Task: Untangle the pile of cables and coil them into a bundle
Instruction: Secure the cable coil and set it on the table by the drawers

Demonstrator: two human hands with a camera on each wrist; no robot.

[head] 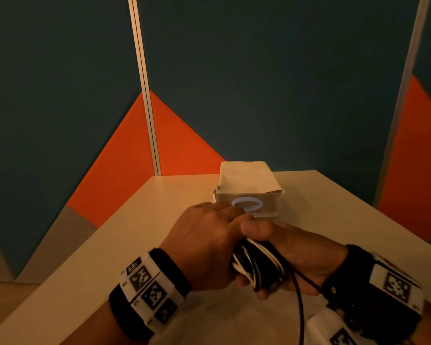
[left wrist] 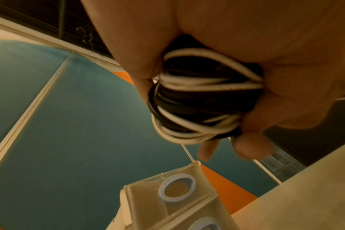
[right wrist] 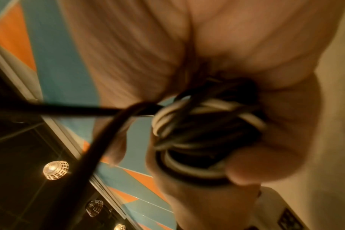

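A coiled bundle of black and white cables (head: 256, 266) sits between both hands above the white table (head: 135, 235). My left hand (head: 209, 242) wraps over the bundle from the left; in the left wrist view its fingers (left wrist: 252, 147) curl round the coil (left wrist: 203, 99). My right hand (head: 291, 255) grips the bundle from the right, thumb on top. In the blurred right wrist view the coil (right wrist: 205, 135) lies in the curled fingers. One loose black cable (head: 301, 310) trails from the bundle down toward me, and the same black cable (right wrist: 85, 157) crosses the right wrist view.
A cream box (head: 249, 188) with a pale blue ring (head: 247, 204) on its front stands on the table just beyond my hands; the box (left wrist: 167, 200) also shows in the left wrist view. Teal and orange wall panels (head: 159, 140) rise behind the table.
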